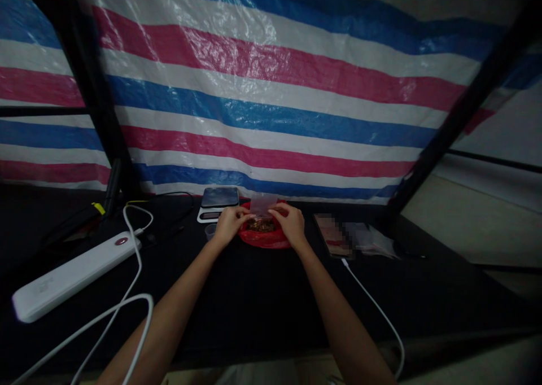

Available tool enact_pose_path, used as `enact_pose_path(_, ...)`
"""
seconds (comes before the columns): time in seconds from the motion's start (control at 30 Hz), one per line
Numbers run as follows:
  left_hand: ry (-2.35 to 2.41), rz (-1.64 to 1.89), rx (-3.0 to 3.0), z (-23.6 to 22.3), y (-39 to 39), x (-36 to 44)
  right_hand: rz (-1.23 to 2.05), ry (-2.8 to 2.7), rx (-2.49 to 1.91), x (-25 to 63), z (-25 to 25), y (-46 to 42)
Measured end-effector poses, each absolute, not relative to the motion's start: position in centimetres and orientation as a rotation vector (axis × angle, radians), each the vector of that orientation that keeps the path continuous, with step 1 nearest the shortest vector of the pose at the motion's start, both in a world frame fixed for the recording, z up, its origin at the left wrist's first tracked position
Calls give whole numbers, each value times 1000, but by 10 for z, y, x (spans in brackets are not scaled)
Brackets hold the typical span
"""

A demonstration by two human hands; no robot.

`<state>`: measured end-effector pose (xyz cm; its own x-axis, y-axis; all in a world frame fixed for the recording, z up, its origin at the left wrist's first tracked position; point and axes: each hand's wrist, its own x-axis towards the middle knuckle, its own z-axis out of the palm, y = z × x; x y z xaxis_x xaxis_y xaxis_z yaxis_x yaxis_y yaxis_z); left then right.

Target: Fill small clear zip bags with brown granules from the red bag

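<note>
Both hands are at the middle of the table, above an opened red plastic bag [265, 240] that holds small brownish pieces [259, 225]. A small clear plastic bag [262, 203] stands up between them. My left hand [231, 222] pinches its left side, thumb and fingers closed together. On the opposite side, my right hand [291, 221] grips the same clear bag in a pinch. Whether any pieces are inside the clear bag is too dim to tell. Just left of my left hand are a small digital scale [219, 197] and a little clear cup [210, 231].
A long white device [76, 275] with a red button lies left, its white cable [138, 261] looping forward. To the right are a phone [332, 235] on a charging cable [376, 300] and several clear bags [372, 241]. A striped plastic sheet [262, 114] hangs behind.
</note>
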<state>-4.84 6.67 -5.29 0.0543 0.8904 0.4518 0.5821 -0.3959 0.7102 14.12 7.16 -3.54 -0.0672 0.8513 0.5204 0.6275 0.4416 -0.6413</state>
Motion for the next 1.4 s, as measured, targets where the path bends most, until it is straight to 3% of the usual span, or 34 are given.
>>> enact_pose_path(0.23,1552,1364,1976,-49,63,-46,392,-1879,-1226,142,-42,77)
enact_pose_path(0.93,1538,1344,2099,-45,60,-41,95,-2027,-1294,146,-35,72)
enact_pose_path(1.4,1669,1342,2070,-48,61,-40,110,-1990,-1255,145,-34,71)
